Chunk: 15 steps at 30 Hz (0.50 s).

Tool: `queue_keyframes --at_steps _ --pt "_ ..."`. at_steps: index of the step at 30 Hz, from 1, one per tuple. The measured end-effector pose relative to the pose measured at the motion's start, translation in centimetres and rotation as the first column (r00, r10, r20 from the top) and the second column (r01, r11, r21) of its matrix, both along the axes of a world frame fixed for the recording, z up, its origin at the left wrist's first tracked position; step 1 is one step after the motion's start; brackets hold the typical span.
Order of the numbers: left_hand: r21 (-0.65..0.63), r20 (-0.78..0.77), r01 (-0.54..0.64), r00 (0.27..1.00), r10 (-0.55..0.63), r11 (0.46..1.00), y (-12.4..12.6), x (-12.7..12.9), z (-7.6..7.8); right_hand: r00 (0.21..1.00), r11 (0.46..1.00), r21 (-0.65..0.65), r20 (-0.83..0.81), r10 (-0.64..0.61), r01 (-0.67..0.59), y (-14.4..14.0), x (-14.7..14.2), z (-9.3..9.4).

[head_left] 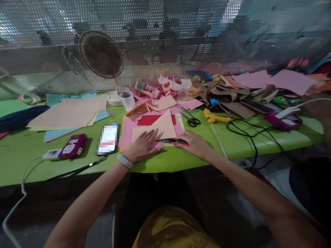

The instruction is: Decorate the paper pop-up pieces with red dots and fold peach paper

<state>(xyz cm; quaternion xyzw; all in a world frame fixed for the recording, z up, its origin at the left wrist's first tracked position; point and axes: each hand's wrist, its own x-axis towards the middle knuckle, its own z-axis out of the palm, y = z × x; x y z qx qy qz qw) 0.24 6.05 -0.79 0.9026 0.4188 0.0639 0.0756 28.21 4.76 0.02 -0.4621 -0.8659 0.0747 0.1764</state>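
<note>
A green table (155,166) runs in front of a perforated screen (186,20). From the left, it holds a purple box (73,146), a phone (107,139), a fan (101,55), a white cup (128,102), a heap of paper scraps (155,93) and a yellow glue gun (209,116). The peach paper (167,126) lies mid-table near the front edge, over pink and red sheets (126,136), pale and plain, its upper side rising to a point. The left hand (144,146) lies flat on it, gripping nothing; the right hand (193,144) grasps a black-and-orange cutter (173,141), its tip at the paper's lower edge.

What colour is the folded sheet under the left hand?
The folded sheet under the left hand is pale peach, best seen in the head view.
</note>
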Motion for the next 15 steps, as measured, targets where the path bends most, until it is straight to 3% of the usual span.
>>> queue_keyframes --at_steps 4,15 --pt "-0.004 -0.017 0.000 1.000 0.000 1.000 0.0 0.0 0.0 0.999 0.999 -0.004 -0.024 0.035 -0.035 -0.4 0.0 0.1" --pt "-0.005 0.007 -0.008 1.000 0.008 1.000 0.2 -0.1 -0.2 0.995 0.998 -0.021 -0.077 -0.055 0.054 -0.4 2.3 0.1"
